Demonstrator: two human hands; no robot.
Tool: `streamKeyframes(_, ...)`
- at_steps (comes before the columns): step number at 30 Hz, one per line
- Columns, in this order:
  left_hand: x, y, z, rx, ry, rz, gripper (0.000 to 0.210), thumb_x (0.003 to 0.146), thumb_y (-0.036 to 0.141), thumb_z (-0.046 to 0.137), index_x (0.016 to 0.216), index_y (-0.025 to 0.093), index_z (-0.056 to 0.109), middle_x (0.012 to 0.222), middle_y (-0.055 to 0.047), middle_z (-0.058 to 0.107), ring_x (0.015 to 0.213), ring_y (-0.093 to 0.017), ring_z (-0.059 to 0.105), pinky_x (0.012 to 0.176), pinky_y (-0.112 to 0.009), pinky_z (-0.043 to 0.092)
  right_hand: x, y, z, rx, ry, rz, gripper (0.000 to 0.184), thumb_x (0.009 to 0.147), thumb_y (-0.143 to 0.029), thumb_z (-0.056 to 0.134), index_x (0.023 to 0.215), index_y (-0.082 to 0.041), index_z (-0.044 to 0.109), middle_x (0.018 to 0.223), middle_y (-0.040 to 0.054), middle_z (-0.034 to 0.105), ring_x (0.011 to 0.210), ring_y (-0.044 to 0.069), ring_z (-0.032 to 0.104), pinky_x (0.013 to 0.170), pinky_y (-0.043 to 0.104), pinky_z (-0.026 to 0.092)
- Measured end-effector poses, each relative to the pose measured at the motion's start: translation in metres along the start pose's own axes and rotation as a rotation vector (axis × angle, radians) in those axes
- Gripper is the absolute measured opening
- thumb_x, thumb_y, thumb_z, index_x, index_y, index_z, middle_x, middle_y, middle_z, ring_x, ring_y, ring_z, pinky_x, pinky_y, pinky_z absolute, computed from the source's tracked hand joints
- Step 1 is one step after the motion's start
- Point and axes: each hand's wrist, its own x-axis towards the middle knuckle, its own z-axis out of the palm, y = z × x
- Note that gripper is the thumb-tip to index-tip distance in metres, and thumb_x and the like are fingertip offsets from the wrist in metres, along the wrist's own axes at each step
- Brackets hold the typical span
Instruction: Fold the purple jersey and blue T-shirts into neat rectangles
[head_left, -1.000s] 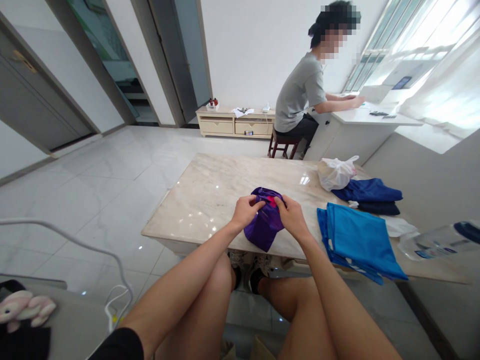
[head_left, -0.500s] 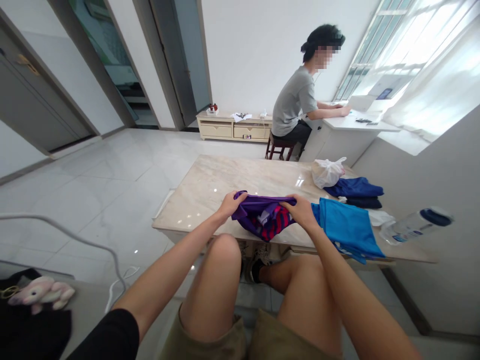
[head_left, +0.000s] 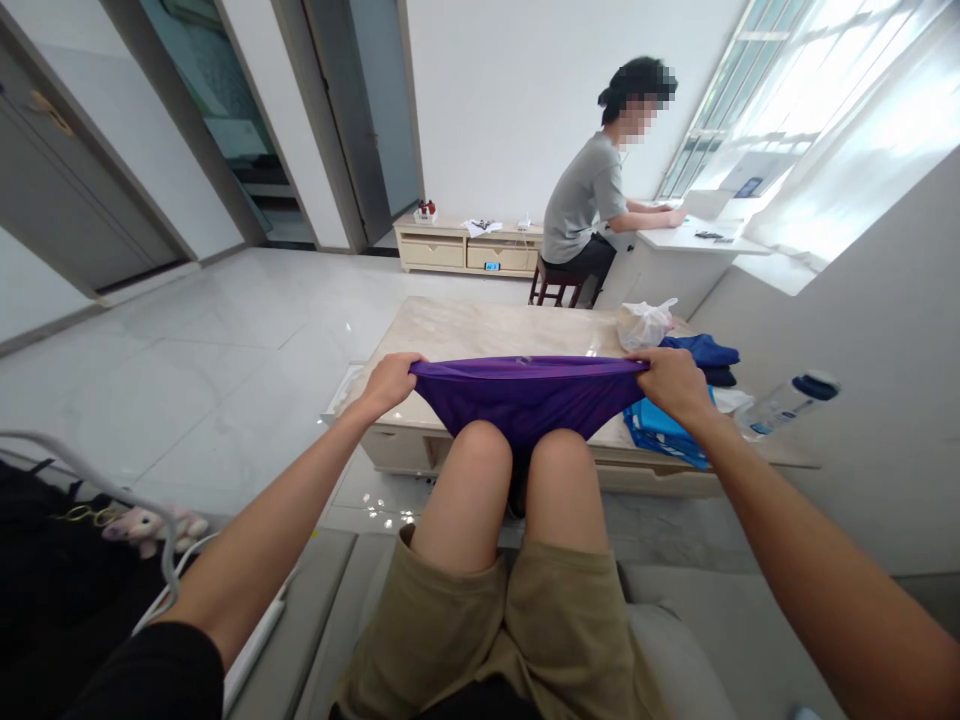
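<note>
A purple cloth garment (head_left: 525, 395) is stretched wide above the near edge of the marble-topped table (head_left: 465, 325), its lower part sagging behind my knees. My left hand (head_left: 393, 382) is closed on its upper left corner. At the opposite corner, my right hand (head_left: 673, 383) grips the edge with bent fingers. The upper edge runs nearly straight between both hands. Just beyond and below my right wrist lies folded bright blue clothing (head_left: 660, 432), partly hidden by that arm. What kind of garment the purple one is I cannot tell.
Dark blue folded clothes (head_left: 705, 350), a white plastic bag (head_left: 646, 323) and a clear bottle (head_left: 787, 405) are on the table's right side. A person (head_left: 592, 190) sits on a stool at a white desk (head_left: 697, 240). A pink plush toy (head_left: 150, 528) lies at my left.
My hands have moved apart, pulling the bunched purple garment into a wide taut span. Its red-striped part no longer shows. My knees have come closer together and the view has shifted.
</note>
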Motion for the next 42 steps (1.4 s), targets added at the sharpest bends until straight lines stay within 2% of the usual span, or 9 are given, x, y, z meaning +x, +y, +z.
streamKeyframes(3,-0.009,0.001,-0.016,-0.135,0.039,0.025,0.042,0.065,0.015,0.058,0.095,0.021,0.086,0.097,-0.007,0.085,0.096,-0.030,0.075,0.093,-0.035,0.056,-0.004,-0.014,-0.022,-0.075,-0.023,0.024,0.041,0.075,-0.010,0.063,0.104,-0.023,0.089,0.100,0.0131,0.083,0.094,0.032,0.075,0.089,0.043,0.056)
streamKeyframes(8,-0.020,0.031,-0.033,-0.436,0.268,0.133,0.037,0.078,0.026,0.060,0.106,0.019,0.083,0.101,-0.003,0.084,0.095,-0.025,0.074,0.092,-0.034,0.058,0.002,-0.038,-0.066,0.096,0.215,-0.105,0.035,0.080,-0.015,0.064,0.106,-0.018,0.088,0.102,0.0138,0.083,0.100,0.030,0.076,0.094,0.038,0.054)
streamKeyframes(10,-0.028,0.037,-0.021,-0.510,0.186,0.128,0.029,0.080,0.031,0.062,0.097,0.019,0.082,0.094,-0.002,0.082,0.091,-0.025,0.074,0.089,-0.035,0.059,-0.004,-0.040,-0.062,0.154,0.161,-0.080,0.024,0.082,-0.020,0.066,0.094,-0.017,0.086,0.090,0.0115,0.082,0.091,0.029,0.076,0.088,0.036,0.055)
streamKeyframes(14,-0.039,0.028,0.008,-0.530,0.004,0.031,0.025,0.070,0.027,0.059,0.083,0.020,0.079,0.083,-0.003,0.080,0.084,-0.024,0.073,0.084,-0.035,0.060,-0.025,-0.033,-0.031,0.289,-0.050,0.188,0.026,0.076,-0.016,0.064,0.092,-0.017,0.084,0.064,0.0039,0.073,0.066,0.026,0.073,0.072,0.034,0.056)
streamKeyframes(18,-0.038,0.024,-0.001,-0.554,0.006,-0.046,0.025,0.067,0.028,0.060,0.080,0.021,0.079,0.078,-0.003,0.077,0.077,-0.022,0.069,0.074,-0.032,0.058,-0.027,-0.031,-0.027,0.535,-0.100,0.394,0.021,0.077,-0.019,0.064,0.091,-0.018,0.079,0.060,0.0033,0.070,0.053,0.023,0.069,0.055,0.030,0.052)
streamKeyframes(22,-0.041,0.041,-0.024,-0.696,0.118,-0.088,0.020,0.078,0.034,0.067,0.085,0.020,0.079,0.085,-0.003,0.078,0.085,-0.022,0.070,0.082,-0.034,0.060,-0.021,-0.038,-0.044,0.867,0.040,0.354,0.019,0.088,-0.043,0.070,0.086,-0.024,0.069,0.069,0.0071,0.073,0.059,0.023,0.072,0.052,0.030,0.054)
streamKeyframes(26,-0.058,0.050,-0.015,-0.783,0.124,-0.167,0.026,0.085,0.045,0.072,0.092,0.020,0.078,0.093,-0.007,0.080,0.099,-0.027,0.071,0.092,-0.039,0.061,-0.037,-0.040,-0.031,0.960,0.081,0.390,0.042,0.081,-0.062,0.077,0.073,-0.024,0.062,0.065,0.0058,0.070,0.059,0.022,0.071,0.048,0.028,0.055)
streamKeyframes(33,-0.072,0.030,0.020,-0.653,0.057,-0.273,0.016,0.074,0.035,0.066,0.074,0.019,0.071,0.078,-0.003,0.076,0.087,-0.027,0.070,0.082,-0.038,0.061,-0.069,-0.025,0.011,0.963,-0.070,0.444,0.046,0.079,-0.064,0.081,0.073,-0.022,0.065,0.062,0.0016,0.067,0.049,0.017,0.066,0.044,0.025,0.054)
streamKeyframes(42,-0.082,0.029,0.024,-0.632,0.183,-0.429,0.030,0.074,0.044,0.068,0.086,0.018,0.076,0.096,-0.009,0.082,0.102,-0.032,0.072,0.097,-0.046,0.061,-0.080,-0.026,0.015,0.966,-0.044,0.412,0.043,0.086,-0.063,0.077,0.079,-0.021,0.069,0.066,0.0025,0.069,0.054,0.019,0.068,0.046,0.027,0.055)
